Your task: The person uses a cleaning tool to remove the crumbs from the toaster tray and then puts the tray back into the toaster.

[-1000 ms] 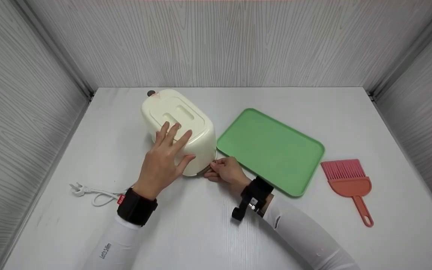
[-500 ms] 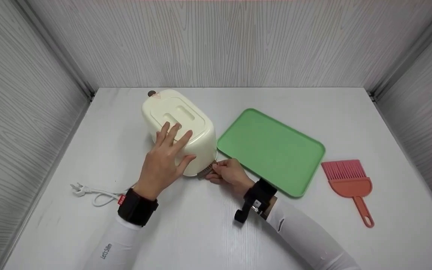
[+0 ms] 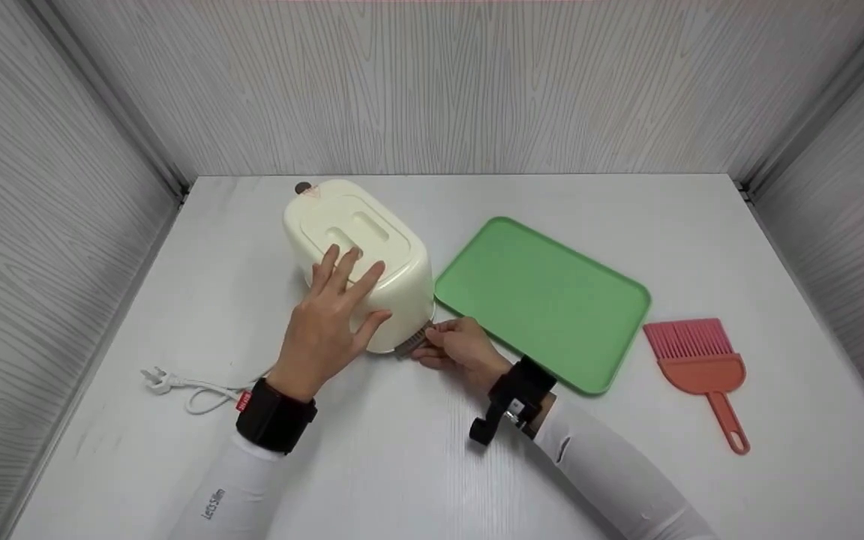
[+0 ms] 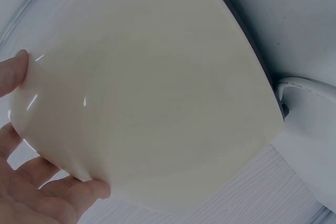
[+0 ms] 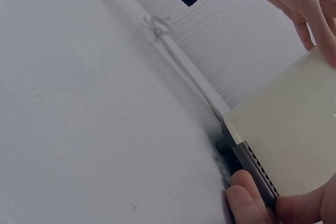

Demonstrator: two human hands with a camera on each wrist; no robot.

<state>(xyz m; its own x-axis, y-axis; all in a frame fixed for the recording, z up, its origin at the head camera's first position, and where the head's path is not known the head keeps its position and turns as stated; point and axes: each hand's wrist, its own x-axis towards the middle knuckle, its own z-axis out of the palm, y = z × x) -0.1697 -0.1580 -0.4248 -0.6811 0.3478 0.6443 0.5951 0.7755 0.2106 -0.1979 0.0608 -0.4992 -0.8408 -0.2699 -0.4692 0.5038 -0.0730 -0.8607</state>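
Note:
A cream toaster (image 3: 402,296) with a covered top stands left of centre, its near end low toward me. My left hand (image 3: 319,326) lies over its top edge with fingers spread. In the left wrist view, the fingertips touch the toaster's smooth shell (image 4: 157,87). At the bottom of the near end a brown ridged crumb tray (image 3: 412,342) sticks out a little. My right hand (image 3: 466,349) pinches the tray's right part between thumb and fingers. The right wrist view shows the crumb tray (image 5: 256,169) out from under the shell, with the rest hidden inside.
A green tray (image 3: 544,304) lies right of the toaster, its left corner close to the toaster's side. Farther right are a red brush and dustpan (image 3: 702,371). A white cord with a plug (image 3: 158,380) lies at left. Wood-grain walls (image 3: 462,90) enclose the table.
The right hand has shifted slightly right and toward me, and more of the crumb tray shows at the toaster's base. Over the last half second little differs. The left hand has stayed put.

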